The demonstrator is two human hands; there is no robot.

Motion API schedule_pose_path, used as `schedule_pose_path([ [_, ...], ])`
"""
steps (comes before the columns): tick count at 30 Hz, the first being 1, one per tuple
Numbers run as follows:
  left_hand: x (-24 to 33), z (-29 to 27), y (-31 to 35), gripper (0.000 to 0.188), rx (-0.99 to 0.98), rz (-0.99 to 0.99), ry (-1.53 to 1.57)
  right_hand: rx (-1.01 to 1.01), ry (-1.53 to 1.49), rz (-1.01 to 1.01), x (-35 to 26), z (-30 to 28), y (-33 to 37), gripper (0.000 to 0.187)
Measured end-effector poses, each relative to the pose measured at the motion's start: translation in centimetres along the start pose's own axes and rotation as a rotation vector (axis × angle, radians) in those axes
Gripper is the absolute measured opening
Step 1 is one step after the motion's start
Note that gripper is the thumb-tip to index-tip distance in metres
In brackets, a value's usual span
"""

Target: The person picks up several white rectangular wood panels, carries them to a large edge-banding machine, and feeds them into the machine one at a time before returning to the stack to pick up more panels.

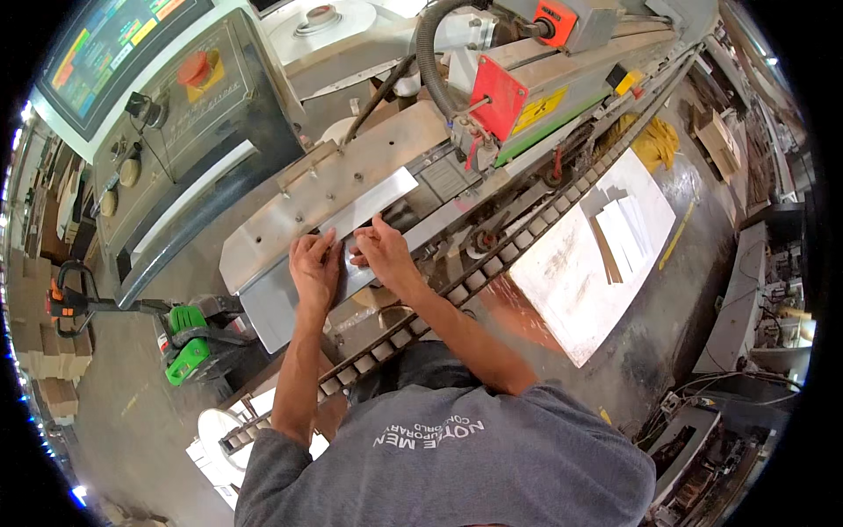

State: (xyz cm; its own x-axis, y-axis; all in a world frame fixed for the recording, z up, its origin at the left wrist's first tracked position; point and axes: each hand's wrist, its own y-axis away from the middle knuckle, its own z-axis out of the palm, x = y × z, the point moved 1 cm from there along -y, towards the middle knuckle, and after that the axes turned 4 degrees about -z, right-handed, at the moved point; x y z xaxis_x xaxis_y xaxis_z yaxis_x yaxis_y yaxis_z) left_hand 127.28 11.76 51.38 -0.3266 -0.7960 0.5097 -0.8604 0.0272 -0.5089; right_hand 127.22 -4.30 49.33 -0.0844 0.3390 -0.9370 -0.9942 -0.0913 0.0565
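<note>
My left hand (316, 269) is closed, its fingers bent and pressed together at the near end of a pale, narrow strip (379, 198) on the machine's metal bed. Whatever it may be pinching is hidden. Close beside it, my right hand (385, 255) has curled fingers, with the fingertips turned toward the left hand; anything in them is too small to tell. Both hands are over the metal bed (263, 309), below a grey plate with bolts and holes (255, 250). The strip runs up and right toward the machine's slotted part (446, 180).
A roller chain rail (479, 279) crosses between my body and the bed. A control panel with a red button (193, 68) stands at left, a green-and-black tool (186, 344) below it. White sheets (622, 235) lie on a white board (571, 303) at right. A red guard plate (499, 97) is farther up.
</note>
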Motion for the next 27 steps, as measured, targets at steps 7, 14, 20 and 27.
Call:
schedule_pose_path([
  [7,-0.2,0.0,-0.2,0.026,-0.012,-0.017,0.013,0.006,0.074,0.025,-1.3,0.3,-0.4,0.028],
  [14,-0.3,0.2,-0.4,0.026,-0.005,0.001,0.026,-0.014,0.201,0.029,-1.1,0.1,-0.8,0.021],
  [20,0.3,0.7,-0.6,0.023,-0.005,0.024,0.023,-0.029,0.303,-0.061,-1.2,-0.7,-1.1,0.024],
  [27,2.0,2.6,-2.0,0.019,-0.036,0.023,0.034,0.097,0.486,-0.13,-0.8,-2.5,-2.3,0.022],
])
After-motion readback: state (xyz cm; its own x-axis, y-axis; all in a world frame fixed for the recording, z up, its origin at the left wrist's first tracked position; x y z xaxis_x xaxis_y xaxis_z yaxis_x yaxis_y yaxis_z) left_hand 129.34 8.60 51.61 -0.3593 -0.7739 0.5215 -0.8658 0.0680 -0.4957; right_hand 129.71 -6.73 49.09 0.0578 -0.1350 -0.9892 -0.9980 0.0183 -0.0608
